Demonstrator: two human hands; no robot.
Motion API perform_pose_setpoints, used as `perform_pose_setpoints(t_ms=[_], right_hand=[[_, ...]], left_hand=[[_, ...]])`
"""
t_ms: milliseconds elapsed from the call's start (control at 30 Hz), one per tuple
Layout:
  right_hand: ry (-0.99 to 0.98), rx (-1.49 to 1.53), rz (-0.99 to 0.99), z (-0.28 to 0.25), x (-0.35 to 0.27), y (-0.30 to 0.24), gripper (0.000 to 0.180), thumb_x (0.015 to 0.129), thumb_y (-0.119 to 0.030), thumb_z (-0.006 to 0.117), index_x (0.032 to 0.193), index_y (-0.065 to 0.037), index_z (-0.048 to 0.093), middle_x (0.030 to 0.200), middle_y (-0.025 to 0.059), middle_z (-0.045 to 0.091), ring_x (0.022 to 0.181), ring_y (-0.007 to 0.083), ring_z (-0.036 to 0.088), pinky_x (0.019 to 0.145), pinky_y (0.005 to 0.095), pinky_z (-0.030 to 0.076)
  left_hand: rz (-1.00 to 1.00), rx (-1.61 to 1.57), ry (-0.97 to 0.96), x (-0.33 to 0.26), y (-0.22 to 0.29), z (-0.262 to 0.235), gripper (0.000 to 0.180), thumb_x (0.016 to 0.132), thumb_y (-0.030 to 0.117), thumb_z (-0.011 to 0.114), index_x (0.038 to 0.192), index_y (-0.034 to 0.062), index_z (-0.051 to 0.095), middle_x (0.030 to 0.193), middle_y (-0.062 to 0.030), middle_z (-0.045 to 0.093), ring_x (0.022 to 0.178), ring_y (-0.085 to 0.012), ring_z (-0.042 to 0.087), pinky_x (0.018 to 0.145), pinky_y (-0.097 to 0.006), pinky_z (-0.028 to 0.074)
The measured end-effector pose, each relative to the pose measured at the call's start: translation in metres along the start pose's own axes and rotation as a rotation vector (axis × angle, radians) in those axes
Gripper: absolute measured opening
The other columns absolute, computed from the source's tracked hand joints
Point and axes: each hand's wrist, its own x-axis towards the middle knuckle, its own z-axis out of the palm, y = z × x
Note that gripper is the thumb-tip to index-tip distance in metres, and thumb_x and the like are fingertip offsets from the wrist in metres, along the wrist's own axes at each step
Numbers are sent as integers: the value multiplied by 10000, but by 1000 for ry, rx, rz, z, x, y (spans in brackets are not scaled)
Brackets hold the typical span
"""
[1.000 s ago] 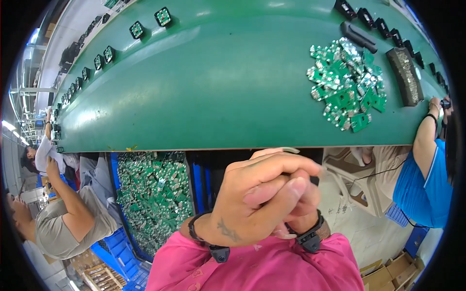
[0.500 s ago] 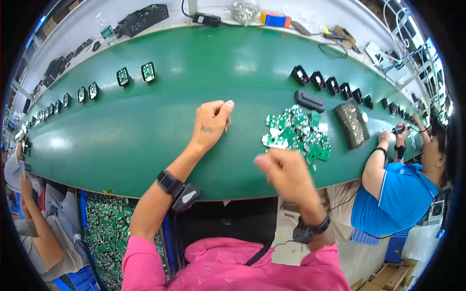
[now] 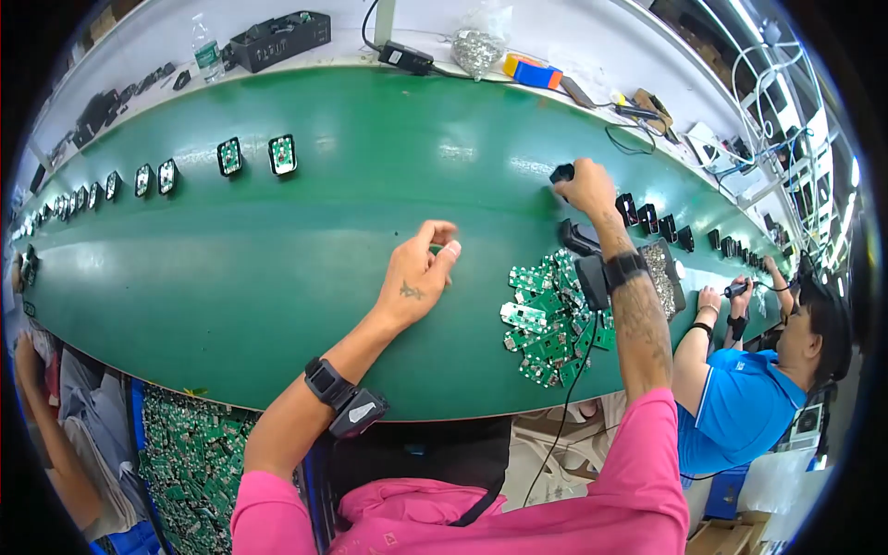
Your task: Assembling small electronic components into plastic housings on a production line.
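Observation:
Over the middle of the green table (image 3: pixel 250 305), my left hand (image 3: pixel 418 276) hovers empty, its fingers loosely bent and the thumb apart. My right hand (image 3: pixel 589 188) reaches to the far right, its fingers closed on a small black plastic housing (image 3: pixel 561 174) at the near end of a row. More black housings (image 3: pixel 648 218) of that row stand beyond my wrist. Beneath my right forearm lie a heap of green circuit boards (image 3: pixel 544 324) and a dark oblong piece (image 3: pixel 578 238). A container of small metal parts (image 3: pixel 660 277) is partly hidden by the arm.
Housings with boards inside (image 3: pixel 282 155) form a row at the left. Along the back edge are a bottle (image 3: pixel 206 54), a black bin (image 3: pixel 280 42), a power adapter (image 3: pixel 405 57) and a bag of parts (image 3: pixel 478 51). A co-worker in blue (image 3: pixel 745 398) works at right; a crate of boards (image 3: pixel 194 453) stands lower left.
My right hand has swung from the near side of the board heap out to the housings and gripped one. My left hand has loosened from a fist. The view has shifted slightly.

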Motion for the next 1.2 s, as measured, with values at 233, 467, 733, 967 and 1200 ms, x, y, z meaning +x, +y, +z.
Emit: perform_pose_setpoints(t_ms=[233,467,733,967,1200], right_hand=[[-144,832,-547,-52,-146,-115,601,719,-147,842,1220,76,597,1041,152,700,805,174,675,687,273,543],[157,436,-508,-43,-196,-62,356,788,-120,769,1096,-2,634,1015,145,600,828,279,610,724,380,505],[184,351,-404,-7,-238,-40,276,782,-110,773,988,-12,617,870,119,581,863,334,569,768,410,475],[-61,1443,-11,-50,-248,-57,161,858,29,702,1011,41,652,809,74,671,560,92,594,464,207,453],[-203,1347,-83,-45,-236,-86,244,873,-1,707,1109,48,672,774,36,658,593,68,598,515,204,469]], left_hand=[[72,-392,-9,-5,-1,2,711,1019,439,504,1499,39,165,1237,-211,555,961,-224,658,692,-337,555],[-188,-724,-158,-5,16,-17,379,1055,436,408,1256,115,405,1105,-91,611,812,-205,667,589,-276,467],[-354,-731,-292,-11,16,-11,293,1072,362,364,1245,133,427,1091,-81,636,787,-189,670,552,-260,458],[-359,-610,-412,-17,25,-1,357,1055,408,404,1316,164,411,1069,-28,611,768,-140,642,555,-237,405],[-340,-518,-510,-23,29,3,406,1043,456,407,1334,172,421,1015,-24,584,812,-148,611,613,-260,414]])
